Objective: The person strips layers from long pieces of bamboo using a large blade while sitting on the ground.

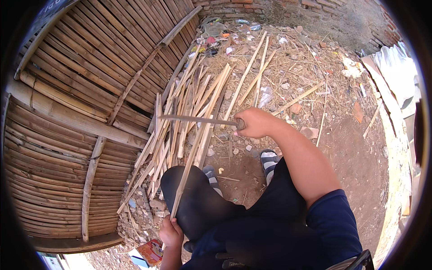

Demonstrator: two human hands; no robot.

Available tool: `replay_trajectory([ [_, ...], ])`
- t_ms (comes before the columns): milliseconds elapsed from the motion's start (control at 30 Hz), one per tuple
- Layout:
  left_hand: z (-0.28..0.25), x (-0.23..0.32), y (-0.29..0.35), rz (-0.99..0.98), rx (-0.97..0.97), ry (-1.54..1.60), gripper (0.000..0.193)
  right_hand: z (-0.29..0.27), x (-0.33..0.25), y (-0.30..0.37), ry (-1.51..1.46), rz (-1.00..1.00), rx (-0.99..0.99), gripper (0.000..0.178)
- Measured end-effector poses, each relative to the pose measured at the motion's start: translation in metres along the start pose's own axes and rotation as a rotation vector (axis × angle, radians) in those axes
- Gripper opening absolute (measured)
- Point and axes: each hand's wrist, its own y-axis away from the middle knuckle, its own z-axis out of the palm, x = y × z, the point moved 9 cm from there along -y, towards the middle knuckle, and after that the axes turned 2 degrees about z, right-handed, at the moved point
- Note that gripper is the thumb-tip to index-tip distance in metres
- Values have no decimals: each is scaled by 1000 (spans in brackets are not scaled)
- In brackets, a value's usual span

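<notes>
My right hand point(255, 122) is closed round the handle of a long knife point(198, 119). Its narrow, dark blade points left, passing above a bamboo strip point(183, 189). Whether the blade touches the strip cannot be made out. Low in the view, my left hand point(172, 231) grips the near end of that strip. The strip slants up and away across my left knee point(184, 182) toward a pile of split bamboo strips point(173, 121), where its far end is hard to tell from the others.
A bamboo-slat wall point(90, 67) rises on the left. Brick walls point(315, 11) stand at the back. Loose strips point(299, 99), rubble, straw and litter cover the far ground. Bare soil point(351, 166) lies to the right. White sacks point(398, 72) sit at the right edge.
</notes>
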Motion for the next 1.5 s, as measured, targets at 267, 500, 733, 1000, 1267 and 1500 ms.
replay_trajectory([
  [267,-4,1,-1,10,-10,-58,24,33,-46,12,131,-90,-116,40],
  [500,0,-3,0,69,25,-65,23,-13,27,0,-3,106,-9,57],
  [733,0,-14,-2,41,-67,-49,21,31,-61,20,138,-92,-186,51],
  [1000,-4,3,-2,100,-88,9,20,-45,41,14,-9,249,39,57],
  [1267,-6,5,-8,105,-148,24,21,24,-56,32,154,-128,-211,47],
  [1500,-2,-1,-11,114,-123,83,22,-58,69,19,-81,205,220,45],
])
